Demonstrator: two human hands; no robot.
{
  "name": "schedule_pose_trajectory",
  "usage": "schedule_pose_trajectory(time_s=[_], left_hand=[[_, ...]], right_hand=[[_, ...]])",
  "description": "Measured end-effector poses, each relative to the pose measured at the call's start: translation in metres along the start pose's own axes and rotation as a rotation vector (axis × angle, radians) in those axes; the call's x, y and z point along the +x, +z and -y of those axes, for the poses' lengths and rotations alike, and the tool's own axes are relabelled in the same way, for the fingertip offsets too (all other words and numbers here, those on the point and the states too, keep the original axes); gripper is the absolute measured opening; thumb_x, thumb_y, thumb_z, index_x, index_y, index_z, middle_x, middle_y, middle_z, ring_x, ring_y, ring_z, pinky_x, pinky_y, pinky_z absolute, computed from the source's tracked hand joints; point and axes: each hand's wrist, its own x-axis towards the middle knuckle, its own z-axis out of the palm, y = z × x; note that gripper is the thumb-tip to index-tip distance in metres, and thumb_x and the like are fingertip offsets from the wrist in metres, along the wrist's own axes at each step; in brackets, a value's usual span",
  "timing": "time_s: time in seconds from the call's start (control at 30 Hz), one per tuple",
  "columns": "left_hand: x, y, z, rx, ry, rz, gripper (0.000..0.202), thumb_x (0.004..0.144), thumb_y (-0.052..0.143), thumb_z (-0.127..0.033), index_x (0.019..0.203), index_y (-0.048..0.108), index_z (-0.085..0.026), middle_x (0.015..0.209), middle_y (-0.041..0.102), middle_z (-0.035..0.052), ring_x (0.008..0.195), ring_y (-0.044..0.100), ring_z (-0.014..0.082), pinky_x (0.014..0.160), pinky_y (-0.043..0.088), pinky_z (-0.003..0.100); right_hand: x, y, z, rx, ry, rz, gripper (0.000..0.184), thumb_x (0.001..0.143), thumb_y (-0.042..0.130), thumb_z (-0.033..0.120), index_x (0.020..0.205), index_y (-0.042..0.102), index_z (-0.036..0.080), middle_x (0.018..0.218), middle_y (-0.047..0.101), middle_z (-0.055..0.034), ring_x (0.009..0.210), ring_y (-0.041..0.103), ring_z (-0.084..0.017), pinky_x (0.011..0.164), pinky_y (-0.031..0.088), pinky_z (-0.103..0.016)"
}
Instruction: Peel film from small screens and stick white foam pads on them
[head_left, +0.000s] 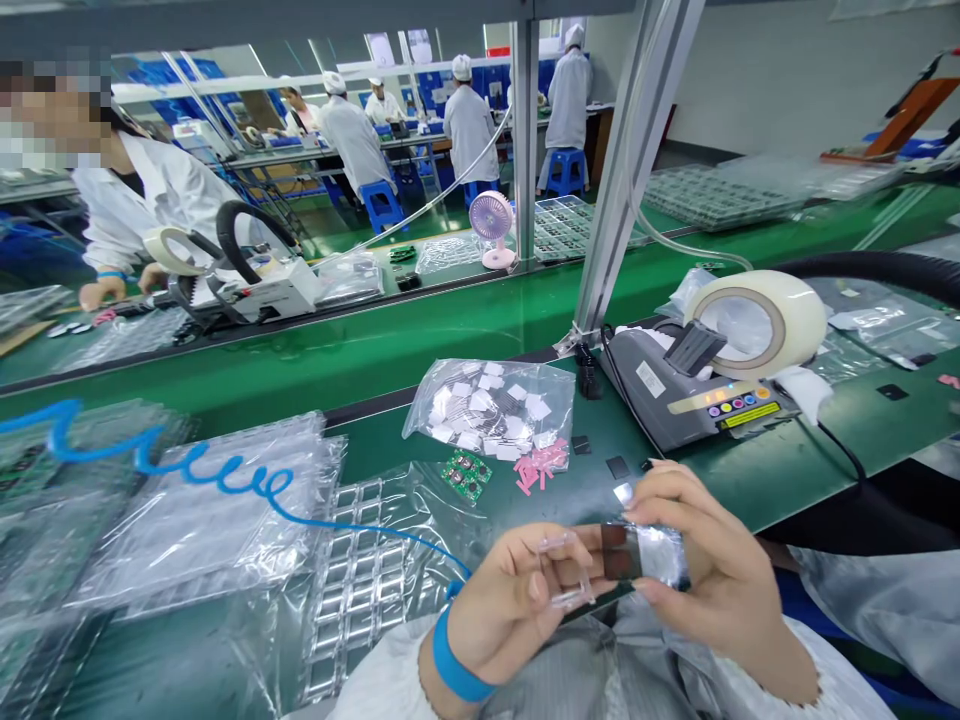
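My left hand (pixel 506 610), with a blue wrist strap (pixel 456 660) on it, holds a small clear plastic frame (pixel 571 600) between thumb and fingers. A small rectangular panel, dark at one end and silvery at the other (pixel 660 555), is pinched by the thumb and fingertips of my right hand (pixel 712 570). The panel's dark end lies close to the left fingers; whether they touch it, I cannot tell. Just beyond my hands are a small white square (pixel 623 493), dark square pieces (pixel 617 467), pink strips (pixel 540 465) and a green circuit board (pixel 466 475).
A bag of white pieces (pixel 487 410) lies behind the board. To its right stands a grey machine (pixel 682 390) bearing a tape roll (pixel 802 325). Clear trays (pixel 356 570) and plastic sheets (pixel 217 510) cover the left. A coiled blue cord (pixel 217 475) crosses there. A co-worker (pixel 165 200) sits opposite.
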Motion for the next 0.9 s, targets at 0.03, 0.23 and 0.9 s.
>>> schedule_pose_trajectory(time_s=[0.03,0.23,0.9], left_hand=[[0.0,-0.001,0.001,0.026,0.006,-0.029,0.035,0.057,0.079,-0.039,0.08,0.069,-0.014,0.09,0.067,0.0069,0.094,0.062,0.0231,0.091,0.041,0.037],[0.001,-0.008,0.007,0.134,-0.031,-0.113,0.044,0.05,0.082,-0.042,0.081,0.067,-0.014,0.074,0.069,0.0055,0.073,0.062,0.0148,0.07,0.042,0.024],[0.002,-0.026,0.012,-0.058,-0.004,-0.11,0.036,0.059,0.079,-0.032,0.088,0.068,-0.015,0.079,0.069,0.0045,0.077,0.063,0.0162,0.081,0.044,0.034]], right_hand=[[0.0,-0.002,0.003,-0.03,-0.01,0.0,0.023,0.08,0.057,0.03,0.1,0.053,0.02,0.086,0.054,-0.0062,0.08,0.052,-0.022,0.082,0.037,-0.049],[0.005,0.001,0.025,-0.273,-0.05,0.039,0.018,0.078,0.059,0.026,0.096,0.059,0.022,0.083,0.059,-0.0036,0.082,0.052,-0.021,0.093,0.031,-0.054],[-0.007,0.02,-0.051,-0.364,0.429,0.361,0.029,0.093,0.036,0.029,0.113,0.053,0.018,0.114,0.06,-0.0091,0.106,0.054,-0.02,0.087,0.044,-0.035]])
